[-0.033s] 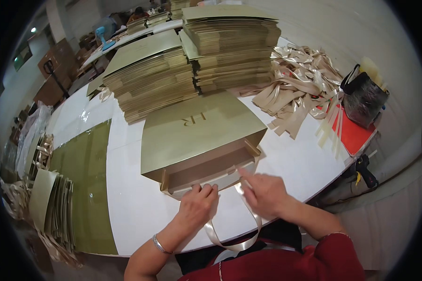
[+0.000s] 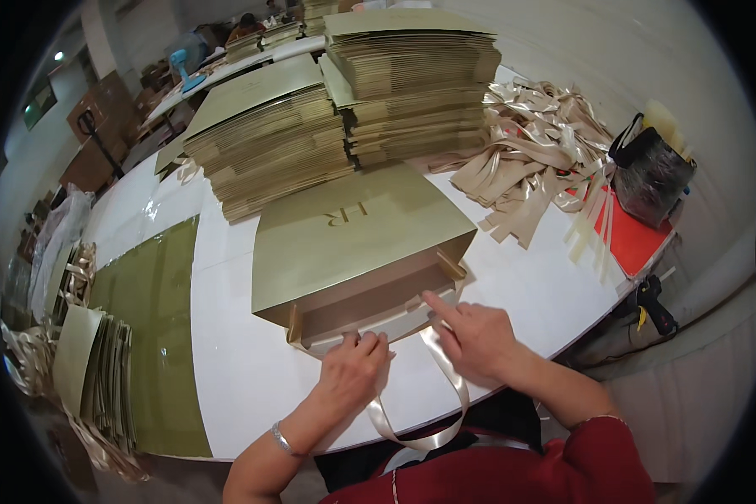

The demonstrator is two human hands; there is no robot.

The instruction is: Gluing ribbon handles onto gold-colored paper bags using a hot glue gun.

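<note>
Gold card makes up the flat paper bag (image 2: 357,244) that lies on the white desk (image 2: 235,370), its open mouth turned toward the near edge where the person sits. In the head view, the left hand (image 2: 353,375) rests at the bag's mouth with its fingers curled down onto the rim, pinching one end of a pale satin ribbon (image 2: 420,416). The right hand (image 2: 476,336) lies just beside it, forefinger stretched out and pressing at the rim, the other fingers loosely bent over the ribbon's other end; whether they actually grip it cannot be told. The ribbon hangs in a loop from the bag's mouth over the near edge of the desk, down toward the person's red sleeve (image 2: 580,470). A thin bracelet (image 2: 280,438) sits on the left wrist.

Behind the bag, toward the far edge, stand two tall stacks of flattened gold bags (image 2: 344,109), touching each other. To the right of them lies a loose heap of cut ribbons (image 2: 533,155), and at the right corner a red sheet (image 2: 634,239) with a dark glossy bag (image 2: 651,181) on it. A green mat (image 2: 147,328) covers the left part of the desk, and more gold bags (image 2: 92,370) lean below the left edge.
</note>
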